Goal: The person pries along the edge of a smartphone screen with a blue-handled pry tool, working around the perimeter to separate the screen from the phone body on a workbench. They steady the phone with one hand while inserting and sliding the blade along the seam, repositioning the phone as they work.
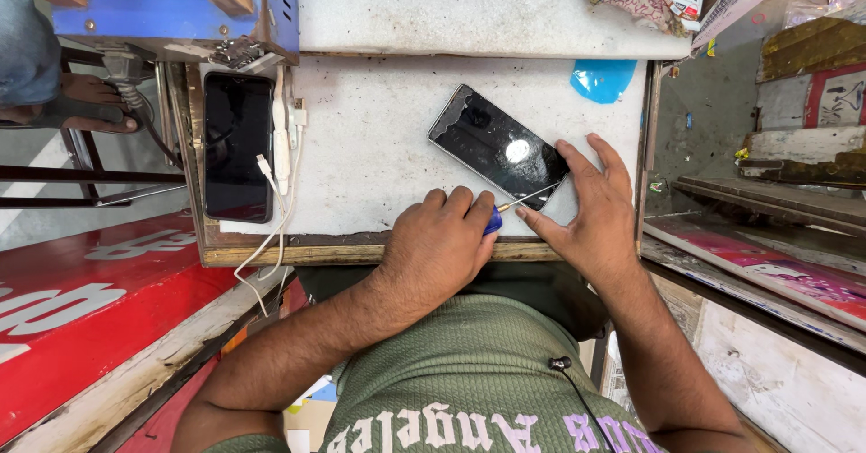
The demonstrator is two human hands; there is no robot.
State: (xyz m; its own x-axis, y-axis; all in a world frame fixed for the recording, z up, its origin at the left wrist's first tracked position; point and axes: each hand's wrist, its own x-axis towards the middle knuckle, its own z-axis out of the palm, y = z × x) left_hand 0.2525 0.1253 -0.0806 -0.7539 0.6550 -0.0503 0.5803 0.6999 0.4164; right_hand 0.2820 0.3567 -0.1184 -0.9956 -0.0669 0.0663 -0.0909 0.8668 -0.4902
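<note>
Partly hidden inside the curled left hand [439, 247] is a small screwdriver [505, 211]; only a bit of its blue handle and the thin metal shaft are seen, and the tip is too fine to be made out where it meets the lower edge of the dark smartphone [498, 146]. That hand is closed tightly round the handle. The right hand [591, 211] is spread open and laid flat, nothing being grasped; its fingertips are pressed against the phone's near corner, and part of that corner is covered by them. The phone lies tilted, screen up, on the white worktop [379, 137], right of the middle. A second black phone [237, 157] lies upright near the left edge, well apart, with a white cable [278, 191] trailing beside it and over the wooden front rim. A scrap of blue film [603, 78] is stuck at the far right. The worktop is stained and speckled. A blue machine [171, 2] is cut off at the top, and a red panel [81, 309] is seen below on the left.
</note>
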